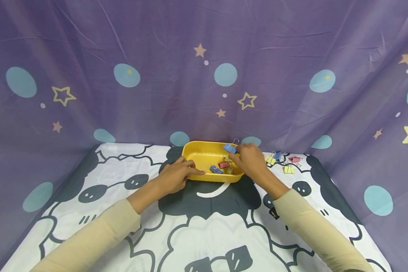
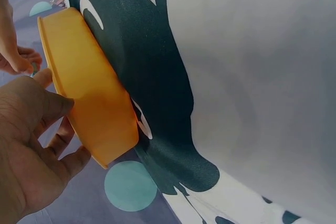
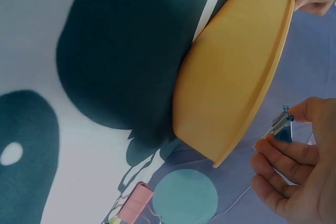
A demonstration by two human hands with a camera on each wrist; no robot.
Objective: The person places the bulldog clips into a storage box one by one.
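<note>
A yellow plastic tray (image 1: 198, 177) stands at the back of the cloth. Inside it lie a blue binder clip (image 1: 216, 169), a red binder clip (image 1: 223, 164) and yellowish ones beside it. My left hand (image 1: 176, 174) holds the tray's front left rim, with the index finger reaching over the edge and other fingertips against the outer wall in the left wrist view. Over the tray's right end, my right hand (image 1: 253, 160) pinches another blue binder clip (image 3: 284, 127) between thumb and fingers, its wire handles sticking out.
Right of the tray lies a loose group of binder clips: yellow clips (image 1: 288, 169), a blue clip (image 1: 277, 155) and a pink-red clip (image 1: 294, 159). A purple curtain (image 1: 176, 75) hangs directly behind the tray. The cloth (image 1: 149, 241) carries a black-and-white sheep print.
</note>
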